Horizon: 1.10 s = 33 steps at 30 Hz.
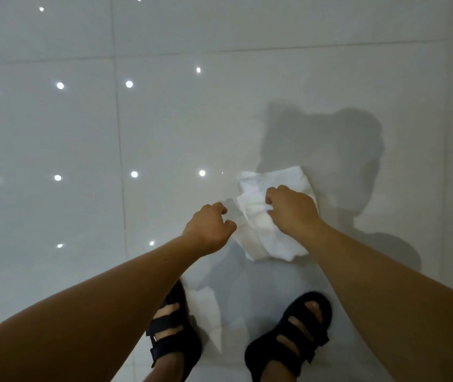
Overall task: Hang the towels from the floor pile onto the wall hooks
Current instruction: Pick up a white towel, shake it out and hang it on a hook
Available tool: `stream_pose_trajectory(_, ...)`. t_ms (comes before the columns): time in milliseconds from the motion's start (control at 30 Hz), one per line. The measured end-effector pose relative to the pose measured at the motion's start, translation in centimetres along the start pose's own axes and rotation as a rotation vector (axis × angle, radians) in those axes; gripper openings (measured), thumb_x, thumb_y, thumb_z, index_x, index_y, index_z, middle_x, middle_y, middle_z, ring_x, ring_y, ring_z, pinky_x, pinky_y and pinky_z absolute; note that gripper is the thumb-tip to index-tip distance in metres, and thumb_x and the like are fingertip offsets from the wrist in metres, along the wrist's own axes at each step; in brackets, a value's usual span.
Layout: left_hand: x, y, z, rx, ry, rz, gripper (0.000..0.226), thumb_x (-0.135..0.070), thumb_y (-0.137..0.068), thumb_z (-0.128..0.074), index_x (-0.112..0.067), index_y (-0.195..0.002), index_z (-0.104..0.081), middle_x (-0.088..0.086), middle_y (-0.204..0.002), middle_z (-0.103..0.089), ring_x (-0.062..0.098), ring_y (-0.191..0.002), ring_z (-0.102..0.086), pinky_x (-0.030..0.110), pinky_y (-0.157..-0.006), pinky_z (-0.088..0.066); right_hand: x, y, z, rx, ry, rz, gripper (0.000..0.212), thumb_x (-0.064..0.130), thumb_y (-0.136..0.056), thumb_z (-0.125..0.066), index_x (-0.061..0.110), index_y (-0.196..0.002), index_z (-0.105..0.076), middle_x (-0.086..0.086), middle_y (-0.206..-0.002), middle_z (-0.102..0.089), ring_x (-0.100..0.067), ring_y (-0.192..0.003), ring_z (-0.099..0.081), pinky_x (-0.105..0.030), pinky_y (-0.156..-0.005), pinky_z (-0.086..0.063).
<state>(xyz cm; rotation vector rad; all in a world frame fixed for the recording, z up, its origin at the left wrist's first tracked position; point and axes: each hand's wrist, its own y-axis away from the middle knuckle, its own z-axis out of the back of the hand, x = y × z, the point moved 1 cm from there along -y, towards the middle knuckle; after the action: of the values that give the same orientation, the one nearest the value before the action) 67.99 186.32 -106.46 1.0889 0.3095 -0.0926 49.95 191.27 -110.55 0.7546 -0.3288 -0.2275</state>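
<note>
A crumpled pile of white towels (271,238) lies on the glossy white tile floor (164,139), just ahead of my feet. My right hand (293,209) is down on the pile and pinches a fold of the top towel between fingers and thumb. My left hand (210,230) hovers at the pile's left edge, fingers and thumb curved with a gap between them and nothing visibly held. No wall hooks are in view.
My feet in black strapped sandals (174,334) (293,337) stand close behind the pile. A pale white patch (206,307) shows beside the left sandal; whether it is a towel or a reflection is unclear. Ceiling lights and my shadow mirror in the tiles.
</note>
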Motion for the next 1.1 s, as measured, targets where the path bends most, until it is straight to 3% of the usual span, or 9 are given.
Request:
stream_pose_trajectory(133, -2.4, 3.5, 2.2, -0.003, -0.007, -0.033, 0.055, -0.033, -0.090, -0.055, -0.015, -0.140, -0.041, 0.005, -0.141, -0.047, 0.023, -0.122, -0.051, 0.033, -0.099, -0.041, 0.4, 4.0, 3.8, -0.084, -0.189, 0.003, 0.012, 0.037, -0.092, -0.058, 0.025, -0.093, -0.060, 0.005, -0.092, -0.053, -0.022, -0.081, -0.058, -0.031, -0.067, -0.044)
stream_pose_trajectory(400, -14.9, 16.7, 12.3, 0.007, -0.037, -0.322, 0.086, -0.036, -0.073, -0.077, -0.027, -0.146, -0.031, -0.003, -0.146, -0.042, 0.017, -0.130, -0.042, 0.027, -0.101, -0.037, -0.5, 18.1, 19.6, -0.243, -0.688, -0.010, 0.026, 0.039, -0.096, -0.050, 0.032, -0.075, -0.036, 0.009, -0.063, -0.047, -0.011, -0.059, -0.046, -0.026, -0.052, -0.033)
stream_pose_trajectory(467, -18.9, 21.2, 14.7, 0.021, -0.054, -0.384, 0.073, -0.036, -0.073, -0.077, -0.032, -0.138, -0.042, -0.006, -0.136, -0.050, 0.014, -0.118, -0.050, 0.023, -0.093, -0.040, -0.3, 22.6, 24.8, -0.353, -0.765, 0.014, 0.032, 0.040, -0.095, -0.051, 0.033, -0.069, -0.035, 0.008, -0.058, -0.043, -0.007, -0.053, -0.041, -0.026, -0.051, -0.032)
stream_pose_trajectory(533, -23.1, 25.8, 17.0, -0.007, -0.066, -0.442, 0.023, -0.035, -0.078, -0.072, -0.032, -0.095, -0.056, -0.008, -0.098, -0.062, 0.011, -0.083, -0.054, 0.017, -0.067, -0.038, -0.2, 27.2, 30.4, -0.448, -0.831, 0.034, 0.031, 0.043, -0.092, -0.051, 0.030, -0.069, -0.035, 0.007, -0.056, -0.040, -0.008, -0.051, -0.038, -0.027, -0.051, -0.033)
stream_pose_trajectory(600, -26.8, 30.5, 19.1, -0.043, -0.083, -0.502, 0.022, -0.030, -0.081, -0.068, -0.023, -0.073, -0.049, -0.007, -0.070, -0.053, 0.018, -0.067, -0.048, 0.024, -0.056, -0.034, -0.4, 31.7, 35.8, -0.559, -0.905, 0.056, 0.033, 0.045, -0.089, -0.051, 0.021, -0.073, -0.036, 0.007, -0.057, -0.037, -0.010, -0.053, -0.035, -0.031, -0.053, -0.033)
stream_pose_trajectory(700, -31.7, 37.0, 22.2, -0.092, -0.159, -0.567, 0.013, -0.023, -0.081, -0.065, -0.016, -0.090, -0.058, -0.004, -0.079, -0.059, 0.022, -0.075, -0.056, 0.026, -0.059, -0.041, -1.4, 38.2, 42.8, -0.713, -0.893, 0.088, 0.034, 0.038, -0.094, -0.054, 0.012, -0.077, -0.040, 0.002, -0.062, -0.039, -0.014, -0.059, -0.039, -0.034, -0.057, -0.036)
stream_pose_trajectory(833, -36.7, 44.6, 25.8, -0.075, -0.345, -0.572, 0.020, -0.027, -0.079, -0.067, -0.023, -0.066, -0.053, -0.007, -0.065, -0.054, 0.019, -0.065, -0.054, 0.025, -0.056, -0.039, -3.3, 46.1, 49.5, -0.830, -0.697, 0.084, 0.033, 0.045, -0.096, -0.048, 0.022, -0.074, -0.039, 0.002, -0.061, -0.043, -0.017, -0.057, -0.043, -0.032, -0.053, -0.032)
stream_pose_trajectory(933, -39.7, 49.5, 28.5, -0.127, -0.466, -0.567, 0.020, -0.036, -0.084, -0.062, -0.018, -0.076, -0.057, 0.002, -0.079, -0.059, 0.024, -0.077, -0.057, 0.030, -0.066, -0.043, -4.8, 51.3, 53.4, -1.003, -0.650, 0.019, 0.036, 0.045, -0.098, -0.044, 0.031, -0.067, -0.032, 0.004, -0.069, -0.041, -0.015, -0.062, -0.042, -0.025, -0.053, -0.028)
stream_pose_trajectory(1100, -44.7, 57.2, 31.6, -0.175, -0.046, -0.760, 0.016, -0.037, -0.089, -0.058, -0.021, -0.087, -0.063, 0.001, -0.092, -0.065, 0.020, -0.083, -0.060, 0.028, -0.067, -0.046, -6.2, 58.4, 58.2, -1.231, -1.033, 0.039, 0.036, 0.043, -0.093, -0.046, 0.016, -0.072, -0.038, 0.001, -0.070, -0.039, -0.012, -0.066, -0.038, -0.032, -0.061, -0.032)
